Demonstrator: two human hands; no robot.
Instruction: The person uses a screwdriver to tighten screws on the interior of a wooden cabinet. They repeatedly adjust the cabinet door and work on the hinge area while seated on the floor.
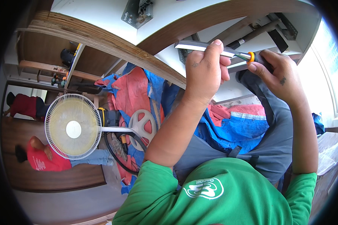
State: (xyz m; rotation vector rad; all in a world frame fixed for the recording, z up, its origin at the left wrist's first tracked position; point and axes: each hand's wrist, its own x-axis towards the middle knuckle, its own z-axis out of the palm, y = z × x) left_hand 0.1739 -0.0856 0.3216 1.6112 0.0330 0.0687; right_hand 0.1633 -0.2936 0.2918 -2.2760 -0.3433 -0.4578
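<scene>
- Left hand [204, 67] is curled closed around a silver metal bar [193, 45], with the thumb laid along it.
- Right hand [279, 71] is wrapped around a black handle with an orange collar [251, 57]; whether bar and handle form one tool cannot be told.
- Bar and handle are held aloft, in line, before the open wooden cabinet [82, 32]; no fixing of the bar to the cabinet is shown.
- Progress can be judged only loosely: both pieces are gripped, but no finished result can be made out, and what is left cannot be told.
- Beyond them, a long-handled tool [261, 33] is left lying in the cabinet.
</scene>
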